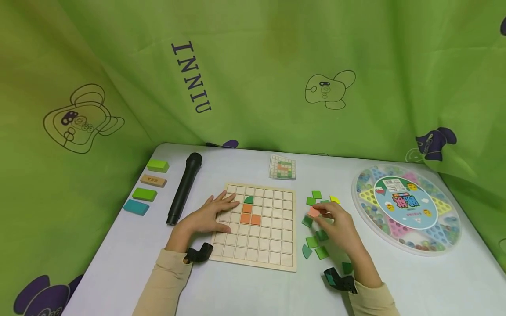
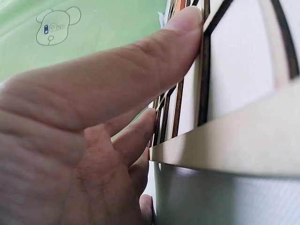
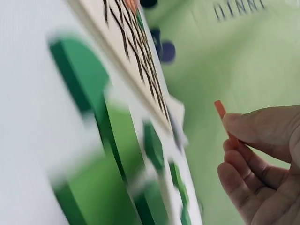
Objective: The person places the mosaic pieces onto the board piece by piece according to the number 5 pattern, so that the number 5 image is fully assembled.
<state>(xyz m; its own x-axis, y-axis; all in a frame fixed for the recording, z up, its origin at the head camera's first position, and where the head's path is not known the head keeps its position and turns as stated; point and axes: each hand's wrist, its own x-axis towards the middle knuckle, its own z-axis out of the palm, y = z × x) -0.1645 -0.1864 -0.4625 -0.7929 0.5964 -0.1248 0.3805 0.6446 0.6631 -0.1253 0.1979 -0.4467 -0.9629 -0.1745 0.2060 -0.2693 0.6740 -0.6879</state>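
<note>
A wooden grid board (image 1: 272,250) lies flat at the middle of the table. Three orange square tiles (image 1: 246,218) and one green quarter-round tile (image 1: 249,199) sit in its cells. My left hand (image 1: 209,215) rests on the board's left side with fingers spread, its thumb (image 2: 183,28) touching the grid. To the right of the board, my right hand (image 1: 337,224) pinches an orange square tile (image 3: 219,108) between thumb and fingers, raised above the table. Around and below this hand lie several green tiles (image 1: 312,242), some partly covered by it, and a yellow tile (image 1: 334,199).
A pattern card (image 1: 282,167) lies behind the board. On the left are a black microphone (image 1: 185,188) and several blocks, one of them teal (image 1: 136,207). A round clear case (image 1: 407,208) with colored marbles stands at the right. A green curtain (image 1: 253,87) surrounds the table.
</note>
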